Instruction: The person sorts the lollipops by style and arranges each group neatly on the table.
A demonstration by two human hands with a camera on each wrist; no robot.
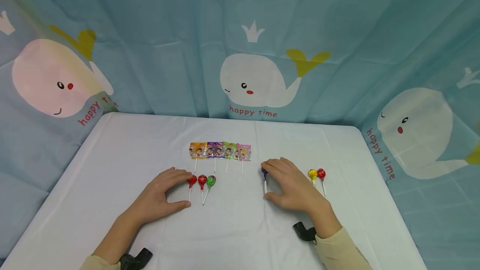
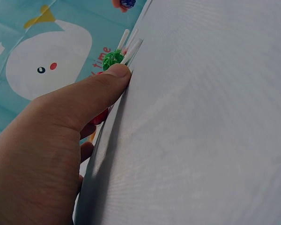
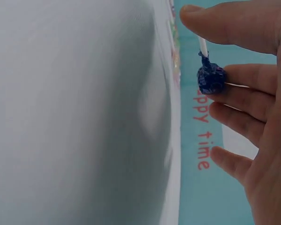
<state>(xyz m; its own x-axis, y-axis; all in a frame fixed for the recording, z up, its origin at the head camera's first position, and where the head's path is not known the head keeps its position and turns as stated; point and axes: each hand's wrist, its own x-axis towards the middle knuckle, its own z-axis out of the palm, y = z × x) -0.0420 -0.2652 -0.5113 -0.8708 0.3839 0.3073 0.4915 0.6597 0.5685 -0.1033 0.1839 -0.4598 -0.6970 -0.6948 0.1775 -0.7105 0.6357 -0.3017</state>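
Note:
My left hand (image 1: pixel 165 197) holds a red-wrapped lollipop (image 1: pixel 192 180) lengthwise, fingers at its round head and thumb by the stick's lower end. Just right of it lie another red lollipop (image 1: pixel 202 179) and a green lollipop (image 1: pixel 211 181), their sticks meeting at the bottom. In the left wrist view the thumb covers part of this group. My right hand (image 1: pixel 290 184) has a dark blue lollipop (image 3: pixel 210 78) between fingers and thumb, its white stick running down to the thumb. The head view shows the blue wrapper partly hidden under the fingertips.
Several flat-packed lollipops in orange (image 1: pixel 198 150), purple (image 1: pixel 214 149), green (image 1: pixel 229 151) and pink (image 1: pixel 244 152) wrappers lie in a row farther back. Right of the right hand are a yellow lollipop (image 1: pixel 313 173) and a red one (image 1: pixel 321 173). A blue whale-print curtain (image 1: pixel 180 74) surrounds the white table (image 1: pixel 225 236).

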